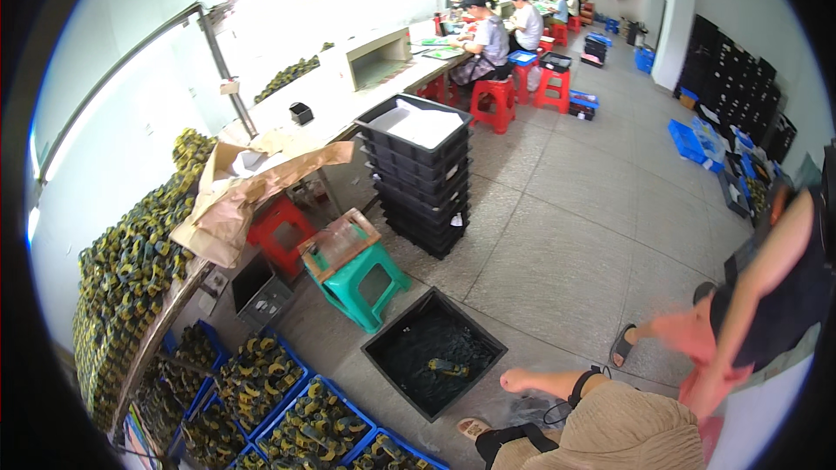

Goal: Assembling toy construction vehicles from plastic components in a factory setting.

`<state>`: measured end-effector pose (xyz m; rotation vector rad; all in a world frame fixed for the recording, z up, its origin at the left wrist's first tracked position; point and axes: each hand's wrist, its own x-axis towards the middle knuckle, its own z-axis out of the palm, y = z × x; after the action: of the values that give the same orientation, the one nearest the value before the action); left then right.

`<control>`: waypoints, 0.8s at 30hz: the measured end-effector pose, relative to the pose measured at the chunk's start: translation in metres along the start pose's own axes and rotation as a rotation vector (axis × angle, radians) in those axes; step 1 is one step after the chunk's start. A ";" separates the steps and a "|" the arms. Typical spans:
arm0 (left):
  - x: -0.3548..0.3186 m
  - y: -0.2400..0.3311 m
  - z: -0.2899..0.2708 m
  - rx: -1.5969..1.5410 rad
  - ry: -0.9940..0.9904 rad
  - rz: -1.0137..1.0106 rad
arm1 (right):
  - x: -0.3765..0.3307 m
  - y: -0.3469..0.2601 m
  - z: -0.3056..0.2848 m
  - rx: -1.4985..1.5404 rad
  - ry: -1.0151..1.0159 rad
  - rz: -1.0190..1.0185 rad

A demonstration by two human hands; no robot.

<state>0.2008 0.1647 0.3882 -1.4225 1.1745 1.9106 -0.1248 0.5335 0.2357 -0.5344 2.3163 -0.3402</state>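
Observation:
My right hand [517,380] is beside the right corner of a black tray [384,360] on the floor, with a black strap round the arm behind it. Its outline is rounded and its fingers look drawn in; whatever they hold is hidden. Crumpled clear plastic [533,407] lies just below it. Inside the tray, on dark crinkled lining, rests a single black-and-yellow moulded part [448,367]. Brown ribbed cloth [623,422] covers the lower right, and a sandalled foot [475,428] shows beside the tray. I cannot make out my left hand.
Blue crates [366,422] of similar parts fill the lower left, beneath a table heaped with more parts [131,252]. A green stool [366,283] and stacked black trays [422,183] stand beyond. At right, a blurred person [766,287] stands close. Several people sit along the bench [335,117].

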 end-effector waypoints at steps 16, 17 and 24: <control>-0.053 -0.176 -0.031 -0.726 0.437 0.094 | 0.002 -0.046 0.030 -0.119 -0.382 -0.167; -0.056 -0.188 -0.028 -0.761 0.452 0.085 | 0.000 -0.059 0.029 -0.154 -0.409 -0.186; -0.049 -0.297 0.012 -1.173 0.451 -0.039 | 0.014 -0.170 0.010 -0.091 -0.535 -0.154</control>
<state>0.4434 0.3335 0.3317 -2.4982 0.0195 2.4229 -0.0793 0.3770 0.2859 -0.7497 1.7836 -0.1389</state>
